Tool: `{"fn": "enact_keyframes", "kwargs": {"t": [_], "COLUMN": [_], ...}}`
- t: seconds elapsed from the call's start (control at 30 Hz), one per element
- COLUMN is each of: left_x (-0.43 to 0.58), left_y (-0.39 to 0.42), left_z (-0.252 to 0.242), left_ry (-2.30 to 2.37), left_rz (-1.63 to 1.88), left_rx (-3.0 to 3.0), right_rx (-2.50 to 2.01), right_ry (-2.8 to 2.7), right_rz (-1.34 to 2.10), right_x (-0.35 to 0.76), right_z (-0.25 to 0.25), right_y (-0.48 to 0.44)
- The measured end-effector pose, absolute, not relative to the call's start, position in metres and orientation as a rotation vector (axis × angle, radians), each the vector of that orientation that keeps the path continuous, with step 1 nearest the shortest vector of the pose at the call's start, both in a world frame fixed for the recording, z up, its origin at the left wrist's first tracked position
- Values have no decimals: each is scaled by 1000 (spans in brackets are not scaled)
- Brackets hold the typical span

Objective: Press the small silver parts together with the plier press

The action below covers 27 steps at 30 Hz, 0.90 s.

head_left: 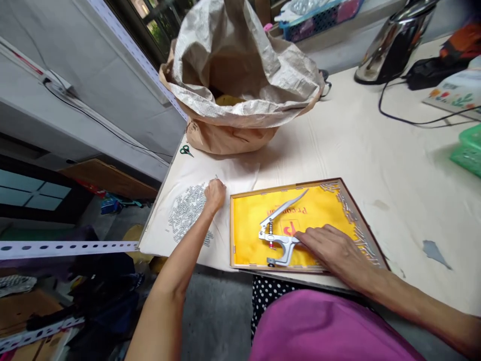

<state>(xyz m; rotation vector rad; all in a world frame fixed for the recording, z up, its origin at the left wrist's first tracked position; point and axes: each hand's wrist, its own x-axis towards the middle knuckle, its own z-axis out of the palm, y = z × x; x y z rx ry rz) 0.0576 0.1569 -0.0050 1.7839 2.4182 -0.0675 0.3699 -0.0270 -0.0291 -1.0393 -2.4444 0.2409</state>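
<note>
Left hand: the left hand [215,194] is at the right edge of the pile of small metal pieces [189,210]; fingers curled inward; whether they grip a piece cannot be told.
Right hand: the right hand [330,248] is over the lower right part of the tray [232,230]; fingers curl around the end of the hand press's lower handle.
Hand press: the silver hand press [288,245] lies within the tray outline, over the yellow lining [246,215]; upper lever raised at an angle, spring visible between lever and frame.
Tray: shallow, brown-rimmed, at the near edge of the table [361,135]; printed red lettering shows on the lining.
Pieces in tray: a loose row of metal pieces [351,213] lies along the right side.
Bag: a large open bag [233,138] stands beyond the tray and pile.
Scissors: green-handled scissors [186,150] lie just left of the bag.
Far right: a metal kettle [391,47] stands well apart from the tray.
Right side: a grey scrap [436,253] lies flat.
</note>
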Motion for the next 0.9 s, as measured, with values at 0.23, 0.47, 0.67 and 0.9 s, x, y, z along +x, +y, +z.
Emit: {"fn": "enact_keyframes", "kwargs": {"t": [0.23,0.47,0.67,0.9], "left_x": [51,70,117,128], "left_y": [167,112,15,-19], "left_z": [-1,20,18,-4], "left_ry": [2409,1844,1512,1585], "left_rz": [30,821,769,729], "left_rx": [1586,1432,1069,941], "right_rx": [-1064,-1161,-1171,-1134], "right_ry": [-2572,-2519,-2494,-2497], "right_rz": [284,189,32,-35], "right_x": [342,365,370,359], "right_z": [-24,-36,-35,-29], "right_y": [-24,-19,-9,-13]}}
